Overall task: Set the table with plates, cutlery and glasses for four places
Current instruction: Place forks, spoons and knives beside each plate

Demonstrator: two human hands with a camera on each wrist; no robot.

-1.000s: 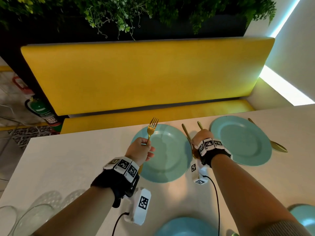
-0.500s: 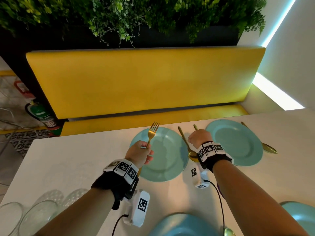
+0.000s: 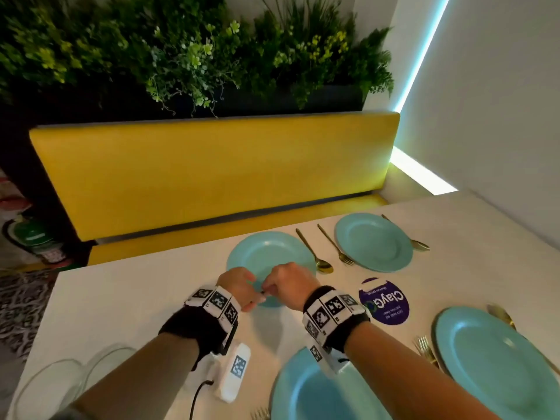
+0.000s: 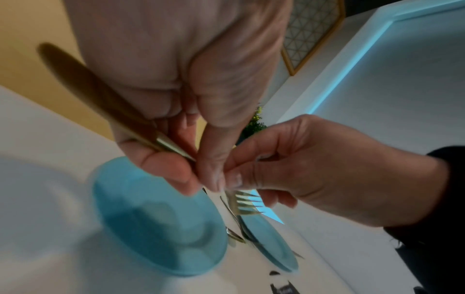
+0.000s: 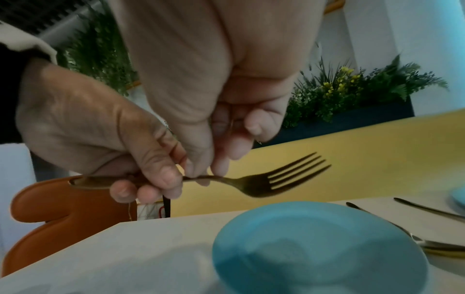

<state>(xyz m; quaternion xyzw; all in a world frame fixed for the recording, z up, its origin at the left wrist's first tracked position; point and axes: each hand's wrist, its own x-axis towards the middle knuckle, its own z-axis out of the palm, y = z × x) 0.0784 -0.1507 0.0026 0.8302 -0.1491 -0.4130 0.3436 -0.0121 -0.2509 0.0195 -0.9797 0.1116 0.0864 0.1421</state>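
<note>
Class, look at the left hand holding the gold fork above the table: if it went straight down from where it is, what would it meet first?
Probably the near rim of the blue plate beneath the left hand; depth is hard to judge.

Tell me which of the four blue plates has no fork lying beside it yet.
The far left plate under the hands: its fork is held above it, only a spoon alongside.

Each bare forearm wears a black wrist strap (image 3: pixel 194 325) ringed with white square-coded marker blocks (image 3: pixel 330 307), a white camera unit (image 3: pixel 235 375) with black cable below.
</note>
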